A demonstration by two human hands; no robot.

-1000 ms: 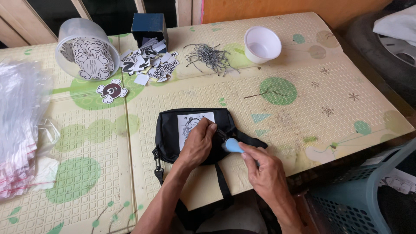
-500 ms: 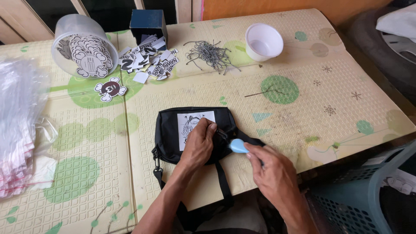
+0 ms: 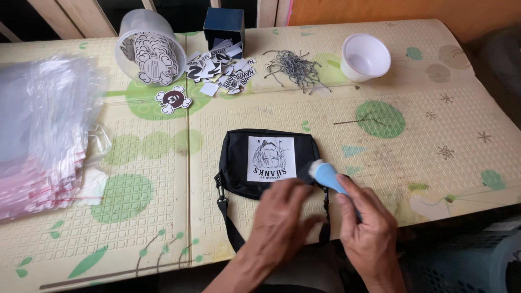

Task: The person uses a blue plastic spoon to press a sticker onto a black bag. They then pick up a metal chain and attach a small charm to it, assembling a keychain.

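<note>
Lying far left of the black pouch point(image 3: 266, 163) is a stack of clear plastic bags point(image 3: 43, 130); above-left of it sit a tub of stickers point(image 3: 149, 49), loose stickers point(image 3: 217, 70) and, above it, a heap of metal hooks point(image 3: 293, 68). The pouch already carries its white printed patch point(image 3: 271, 158). Resting loosely curled on the pouch's lower edge, the left hand point(image 3: 282, 217) grips nothing. Just right, the right hand point(image 3: 369, 228) is closed around a blue tool point(image 3: 327, 176) touching the patch's corner, so pressing seems unfinished. A white bowl point(image 3: 365, 56) stands above-right.

Patterned table mat point(image 3: 434, 135); black bag point(image 3: 239, 163); stickers point(image 3: 222, 73); white bowl point(image 3: 365, 57).
</note>
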